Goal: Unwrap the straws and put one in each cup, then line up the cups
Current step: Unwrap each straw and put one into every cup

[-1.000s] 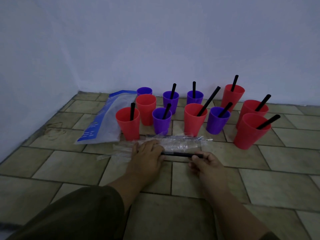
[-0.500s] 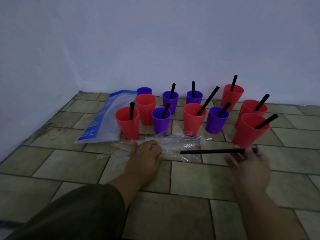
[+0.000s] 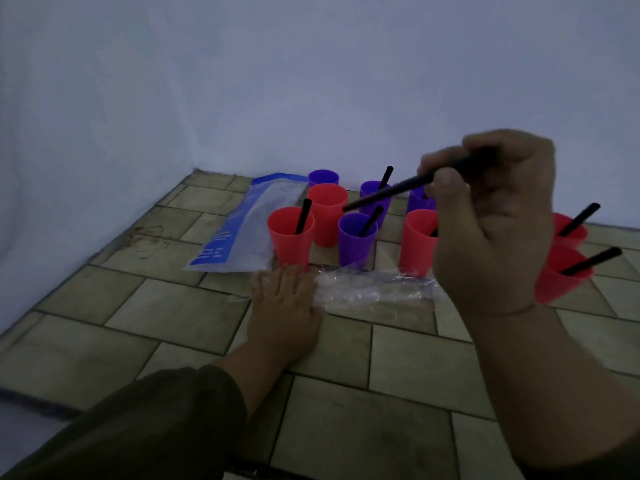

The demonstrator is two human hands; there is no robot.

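Head view gives us the right hand (image 3: 491,230) raised above the cups, fingers and thumb curled round one end of a black straw (image 3: 394,191). That straw slants down to the left. Its free tip sits at the right edge of an empty red cup (image 3: 327,220) in the second row; we cannot tell whether it touches the rim.

Lower down, the left hand (image 3: 284,303) lies flat on the tiled floor (image 3: 180,313), fingers straight, pressing one end of a clear wrapper (image 3: 374,289). The wrapper stretches rightward along the front of the cups.

Just beyond the left fingertips we see the front-left red cup (image 3: 291,247) with a leaning straw (image 3: 304,216) in it, and beside it the front purple cup (image 3: 355,247), also with one. Behind stand the middle purple cup (image 3: 369,188), which holds a straw, and the back purple cup (image 3: 323,177), which holds none. A half-hidden red cup (image 3: 415,244) shows at the edge of the right hand. To the right of the wrist we make out the far-right red cup (image 3: 580,237) and the near-right red cup (image 3: 561,285), each with a straw.

A blue and clear bag (image 3: 242,230) lies flat to the left of the cups, near the pale wall (image 3: 311,81).
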